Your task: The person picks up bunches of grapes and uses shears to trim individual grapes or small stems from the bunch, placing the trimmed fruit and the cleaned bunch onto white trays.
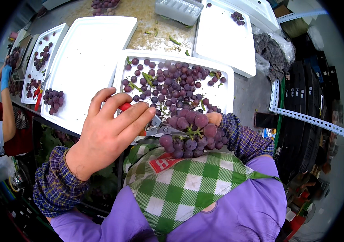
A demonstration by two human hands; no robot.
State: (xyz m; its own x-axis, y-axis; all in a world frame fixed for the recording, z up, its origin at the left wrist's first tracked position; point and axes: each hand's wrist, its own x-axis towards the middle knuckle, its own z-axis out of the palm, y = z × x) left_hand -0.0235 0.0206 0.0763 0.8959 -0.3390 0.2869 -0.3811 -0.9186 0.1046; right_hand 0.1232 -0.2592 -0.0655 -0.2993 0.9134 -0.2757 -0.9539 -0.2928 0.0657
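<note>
My left hand (109,129) is closed around red-handled snips (155,130), its fingers over the handles. The metal blades reach into a bunch of purple grapes (201,120), beside its green stems. My right hand (214,118) supports this bunch in front of my chest; most of its fingers are hidden behind the fruit. Just beyond the bunch is a white foam tray (225,86) scattered with loose grapes (176,84) and bits of green stem.
A white foam lid or tray (95,52) lies at left, with a small grape bunch (53,101) at its near corner. Red-handled scissors (38,99) rest beside it. Clear plastic boxes (179,11) stand at the back. A co-worker's blue-gloved hand (6,76) is at far left.
</note>
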